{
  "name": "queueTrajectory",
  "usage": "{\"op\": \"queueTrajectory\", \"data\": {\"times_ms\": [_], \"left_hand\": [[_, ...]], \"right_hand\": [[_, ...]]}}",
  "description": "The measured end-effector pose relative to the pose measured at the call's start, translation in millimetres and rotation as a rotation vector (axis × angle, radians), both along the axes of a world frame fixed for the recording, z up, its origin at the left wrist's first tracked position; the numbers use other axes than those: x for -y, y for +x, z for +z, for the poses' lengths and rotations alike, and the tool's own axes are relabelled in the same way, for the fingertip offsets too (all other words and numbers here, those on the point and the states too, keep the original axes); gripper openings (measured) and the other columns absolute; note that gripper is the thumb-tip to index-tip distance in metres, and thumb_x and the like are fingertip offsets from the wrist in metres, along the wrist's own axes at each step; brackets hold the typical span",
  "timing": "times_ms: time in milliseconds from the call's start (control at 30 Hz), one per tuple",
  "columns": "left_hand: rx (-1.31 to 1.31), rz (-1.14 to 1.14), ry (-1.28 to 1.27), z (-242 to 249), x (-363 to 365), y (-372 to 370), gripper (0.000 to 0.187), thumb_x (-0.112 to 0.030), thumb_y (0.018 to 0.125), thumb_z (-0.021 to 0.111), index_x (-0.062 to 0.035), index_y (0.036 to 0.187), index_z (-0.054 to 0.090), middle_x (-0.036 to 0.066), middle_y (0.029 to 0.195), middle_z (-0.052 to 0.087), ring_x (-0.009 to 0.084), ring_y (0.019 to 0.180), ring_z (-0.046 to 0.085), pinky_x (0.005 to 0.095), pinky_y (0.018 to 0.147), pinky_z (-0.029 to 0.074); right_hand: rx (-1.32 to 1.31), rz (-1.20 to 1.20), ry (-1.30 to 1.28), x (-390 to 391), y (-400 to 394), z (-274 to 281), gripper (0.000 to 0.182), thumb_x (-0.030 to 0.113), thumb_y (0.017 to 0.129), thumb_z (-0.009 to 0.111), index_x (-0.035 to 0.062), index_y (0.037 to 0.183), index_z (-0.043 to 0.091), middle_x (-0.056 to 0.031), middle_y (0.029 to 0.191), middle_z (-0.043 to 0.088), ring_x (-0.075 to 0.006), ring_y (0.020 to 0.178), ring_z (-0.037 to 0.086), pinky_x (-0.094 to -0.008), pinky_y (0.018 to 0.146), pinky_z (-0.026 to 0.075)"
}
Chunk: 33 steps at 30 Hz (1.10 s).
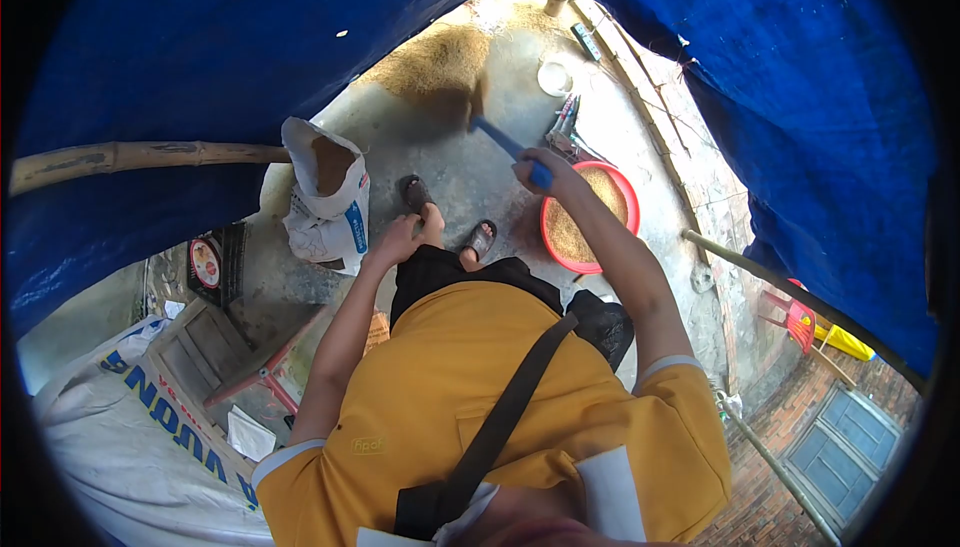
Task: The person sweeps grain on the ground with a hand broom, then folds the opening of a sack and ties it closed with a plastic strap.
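My right hand (pixel 545 169) is wrapped round the blue handle of a broom (pixel 505 137), which is held out ahead of me. The broom's far end is blurred and merges with a brown heap of grain (pixel 430 62) on the concrete. Below my right forearm stands a red basin (pixel 634 197) filled with golden grain (pixel 580 222). My left hand (pixel 397 242) hangs in front of my left leg, holding nothing, with its fingers loosely apart. Beside it an open white sack (pixel 330 217) stands upright with brown contents inside.
Blue tarps (pixel 160 57) hang on both sides, with bamboo poles (pixel 150 154) crossing them. A white bowl (pixel 554 78) lies past the basin. A large printed sack (pixel 140 427) and a wooden cabinet (pixel 205 347) are at lower left. A red chair (pixel 798 317) stands at right.
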State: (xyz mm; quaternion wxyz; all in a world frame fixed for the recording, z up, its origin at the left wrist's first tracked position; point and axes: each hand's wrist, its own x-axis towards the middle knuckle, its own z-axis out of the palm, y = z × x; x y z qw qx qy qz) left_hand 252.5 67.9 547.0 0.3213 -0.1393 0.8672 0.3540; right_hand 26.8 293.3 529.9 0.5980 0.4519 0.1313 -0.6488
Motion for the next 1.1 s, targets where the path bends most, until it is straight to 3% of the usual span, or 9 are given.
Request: {"op": "queueTrajectory", "data": {"times_ms": [100, 233, 367, 467, 567, 633, 700, 833, 1100], "left_hand": [[0.040, -0.029, 0.002, 2.4, 3.2, -11.3, 0.046, -0.023, 0.076, 0.050, -0.0020, 0.115, 0.039, 0.020, 0.115, 0.042, 0.0313, 0.109, 0.038, 0.0357, 0.091, 0.031], [-0.019, -0.059, 0.001, 2.2, 0.6, -24.6, 0.045, -0.023, 0.076, 0.050, -0.0016, 0.115, 0.039, 0.020, 0.114, 0.043, 0.0309, 0.109, 0.038, 0.0356, 0.090, 0.032], [-0.262, -0.100, -0.041, -16.1, -9.4, -25.1, 0.040, -0.019, 0.074, 0.050, -0.0004, 0.108, 0.043, 0.022, 0.100, 0.050, 0.0354, 0.093, 0.048, 0.0404, 0.080, 0.039], [-0.243, -0.117, -0.042, -1.2, -18.6, -38.9, 0.040, -0.019, 0.074, 0.051, 0.0009, 0.107, 0.044, 0.023, 0.101, 0.049, 0.0349, 0.095, 0.048, 0.0398, 0.080, 0.039], [-0.304, -0.102, -0.038, -4.1, -24.3, -44.4, 0.040, -0.020, 0.074, 0.051, 0.0016, 0.106, 0.044, 0.024, 0.101, 0.049, 0.0344, 0.096, 0.047, 0.0388, 0.082, 0.038], [-0.307, -0.087, -0.033, -2.3, -26.7, -41.7, 0.040, -0.020, 0.074, 0.051, 0.0018, 0.106, 0.044, 0.024, 0.101, 0.049, 0.0342, 0.097, 0.047, 0.0387, 0.082, 0.038], [-0.312, -0.063, -0.027, -0.8, -30.5, -33.3, 0.040, -0.020, 0.074, 0.051, 0.0019, 0.107, 0.044, 0.023, 0.101, 0.049, 0.0340, 0.097, 0.047, 0.0385, 0.083, 0.037], [-0.281, -0.009, -0.046, -22.8, -30.6, 3.1, 0.040, -0.021, 0.074, 0.050, 0.0010, 0.107, 0.043, 0.022, 0.104, 0.049, 0.0334, 0.098, 0.046, 0.0388, 0.083, 0.037], [-0.092, 0.078, -0.068, -11.4, -37.9, 46.8, 0.043, -0.022, 0.074, 0.051, -0.0026, 0.112, 0.041, 0.020, 0.110, 0.046, 0.0328, 0.106, 0.040, 0.0374, 0.089, 0.032]], "right_hand": [[-0.345, 0.182, 0.191, -25.5, 16.6, 20.8, 0.012, 0.009, 0.077, 0.049, 0.0022, 0.076, 0.039, -0.0017, 0.055, 0.040, -0.0070, 0.039, 0.039, -0.0179, 0.032, 0.036], [-0.339, 0.171, 0.166, -50.7, 43.5, 21.2, 0.015, 0.007, 0.076, 0.047, 0.0042, 0.074, 0.033, -0.0030, 0.055, 0.040, -0.0097, 0.040, 0.041, -0.0211, 0.031, 0.036], [-0.128, 0.111, 0.170, -45.0, 61.7, -11.9, 0.013, 0.005, 0.075, 0.047, 0.0046, 0.071, 0.035, -0.0036, 0.055, 0.040, -0.0108, 0.039, 0.040, -0.0216, 0.034, 0.036], [0.145, -0.133, 0.230, -8.0, 62.1, -23.2, 0.012, 0.003, 0.074, 0.047, 0.0037, 0.069, 0.036, -0.0026, 0.053, 0.038, -0.0112, 0.039, 0.040, -0.0217, 0.035, 0.037], [0.099, -0.124, 0.038, 11.4, 47.3, -3.1, 0.011, 0.000, 0.072, 0.047, 0.0016, 0.070, 0.036, -0.0023, 0.055, 0.038, -0.0101, 0.039, 0.040, -0.0212, 0.035, 0.037], [0.277, -0.138, -0.091, -2.2, 28.2, 1.7, 0.010, 0.003, 0.074, 0.048, 0.0000, 0.069, 0.039, -0.0013, 0.053, 0.039, -0.0085, 0.042, 0.042, -0.0190, 0.037, 0.038], [0.191, -0.058, -0.035, -24.0, 31.8, 7.3, 0.013, 0.009, 0.075, 0.049, 0.0004, 0.071, 0.040, -0.0014, 0.051, 0.038, -0.0086, 0.040, 0.041, -0.0193, 0.036, 0.038], [-0.809, 0.772, 0.260, -50.2, 83.9, 39.4, 0.016, 0.016, 0.077, 0.049, 0.0027, 0.077, 0.039, -0.0021, 0.050, 0.041, -0.0106, 0.035, 0.042, -0.0252, 0.033, 0.038], [-0.612, 1.158, 0.175, -91.4, 56.7, 67.3, 0.015, 0.014, 0.078, 0.048, 0.0031, 0.077, 0.037, -0.0023, 0.055, 0.043, -0.0082, 0.039, 0.043, -0.0191, 0.033, 0.038]]}}
